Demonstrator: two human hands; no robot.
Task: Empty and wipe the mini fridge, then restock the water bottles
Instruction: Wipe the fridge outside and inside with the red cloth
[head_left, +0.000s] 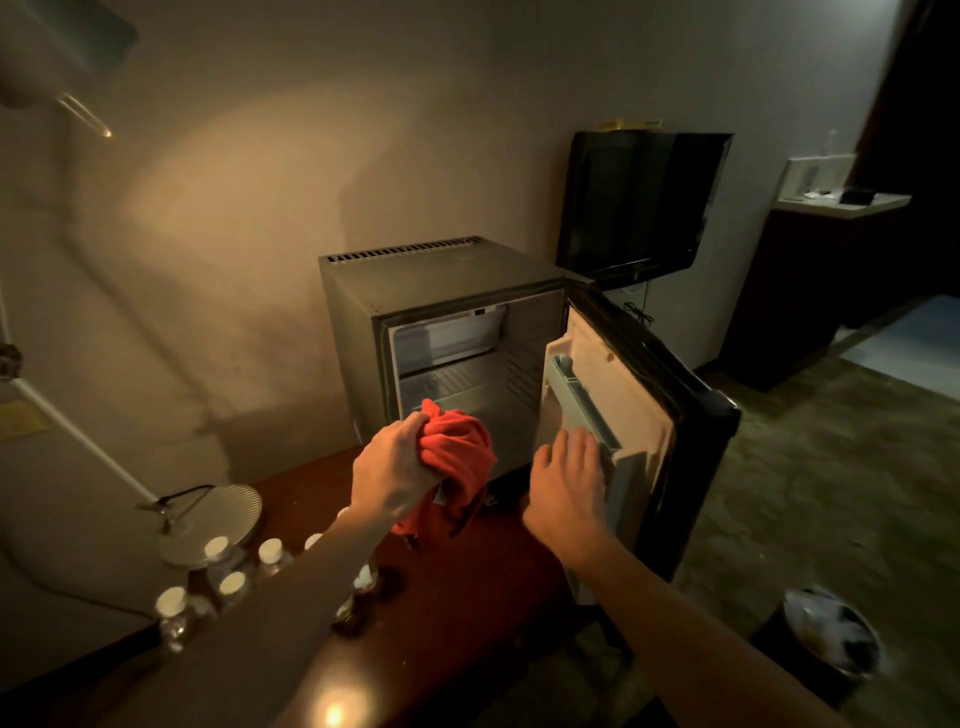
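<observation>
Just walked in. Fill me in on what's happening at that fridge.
A person is cleaning out the mini fridge, which sits on a wooden table with its door swung open. The left hand grips a bunched red cloth in front of the opening, and the right hand rests flat against the door's inner shelf. The visible shelves look empty. Several capped water bottles stand on the table to the left.

Fridge door stood open.
Left hand (393, 467) gripped a red cloth (457, 457) before the mini fridge (441, 322); right hand (566, 483) lay flat on its door (649, 374).
</observation>
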